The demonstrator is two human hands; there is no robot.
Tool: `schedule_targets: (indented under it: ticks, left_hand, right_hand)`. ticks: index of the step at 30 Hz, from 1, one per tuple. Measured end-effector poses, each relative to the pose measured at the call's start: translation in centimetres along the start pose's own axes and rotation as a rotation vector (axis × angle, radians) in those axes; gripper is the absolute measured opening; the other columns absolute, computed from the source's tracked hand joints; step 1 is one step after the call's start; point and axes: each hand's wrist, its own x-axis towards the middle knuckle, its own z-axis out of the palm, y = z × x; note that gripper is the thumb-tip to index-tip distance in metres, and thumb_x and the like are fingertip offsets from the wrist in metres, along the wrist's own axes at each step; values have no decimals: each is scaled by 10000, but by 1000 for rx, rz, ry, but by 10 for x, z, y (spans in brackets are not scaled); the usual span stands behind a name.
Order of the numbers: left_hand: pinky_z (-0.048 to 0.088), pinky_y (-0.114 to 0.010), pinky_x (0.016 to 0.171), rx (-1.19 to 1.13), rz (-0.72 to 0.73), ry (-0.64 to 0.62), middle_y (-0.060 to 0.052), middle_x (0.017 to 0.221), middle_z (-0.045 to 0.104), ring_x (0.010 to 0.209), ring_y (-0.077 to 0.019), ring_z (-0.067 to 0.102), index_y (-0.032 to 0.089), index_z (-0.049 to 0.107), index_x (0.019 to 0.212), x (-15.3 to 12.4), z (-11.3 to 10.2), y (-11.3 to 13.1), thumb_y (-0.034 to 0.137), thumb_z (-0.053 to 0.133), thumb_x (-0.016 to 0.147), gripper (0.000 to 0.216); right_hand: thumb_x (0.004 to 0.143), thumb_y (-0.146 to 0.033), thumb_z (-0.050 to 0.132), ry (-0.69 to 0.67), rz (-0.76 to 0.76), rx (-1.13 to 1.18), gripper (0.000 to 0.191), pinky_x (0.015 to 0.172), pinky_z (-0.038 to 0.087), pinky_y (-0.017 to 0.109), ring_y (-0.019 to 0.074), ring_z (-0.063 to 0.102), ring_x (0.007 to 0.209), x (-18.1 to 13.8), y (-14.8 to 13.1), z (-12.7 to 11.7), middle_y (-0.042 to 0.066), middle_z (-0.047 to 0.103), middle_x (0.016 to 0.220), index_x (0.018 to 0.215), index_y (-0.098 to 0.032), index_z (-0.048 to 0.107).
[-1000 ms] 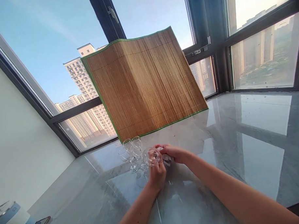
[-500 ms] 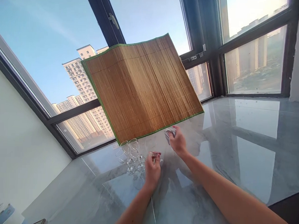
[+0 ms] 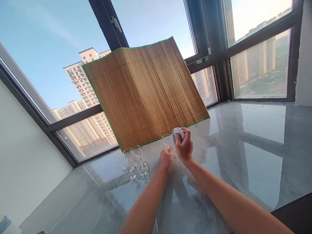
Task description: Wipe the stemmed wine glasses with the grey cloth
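My left hand (image 3: 167, 157) is closed around the stem of a clear wine glass (image 3: 166, 139), whose bowl rises above the fingers. In my right hand (image 3: 185, 147) is a bunched pale cloth (image 3: 178, 133), pinched between thumb and fingers. The cloth is right beside the glass bowl; whether they touch I cannot tell. To the left of my hands, several more clear stemmed glasses (image 3: 134, 164) stand upright in a close group on the glossy grey tiled surface (image 3: 209, 207).
Behind the hands, a brown bamboo mat (image 3: 146, 96) with green edging leans against the window frame (image 3: 221, 75). A window handle (image 3: 116, 24) sits higher up. At the lower left corner is a partly visible blue and white object (image 3: 2, 226). A white wall (image 3: 14, 125) bounds the left side.
My left hand has moved right and away from me with the wine glass, leaving the group of glasses. The cloth in my right hand is now close to the glass.
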Motion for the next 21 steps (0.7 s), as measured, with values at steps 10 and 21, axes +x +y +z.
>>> schedule_targets:
  ticks: [10,21]
  left_hand:
    - [479,-278,746,144,234,19,-46,848,692,794,-169,645,187,671,928,-91,-74,30,207,492,845,199]
    - [359,-221,527,236,352,548,47,627,467,533,-111,437,206,496,765,-99,-151,-7,241,491,836,79]
  right_hand:
    - [918,-330,462,34,-308,39,277,820,480,328,225,647,995,-12,-2,4,73,672,1128,1177,-241,501]
    - [801,-245,540,-821,-462,-240,299,650,369,258,194,642,738,-39,-7,10,16,704,810,1100,-231,554]
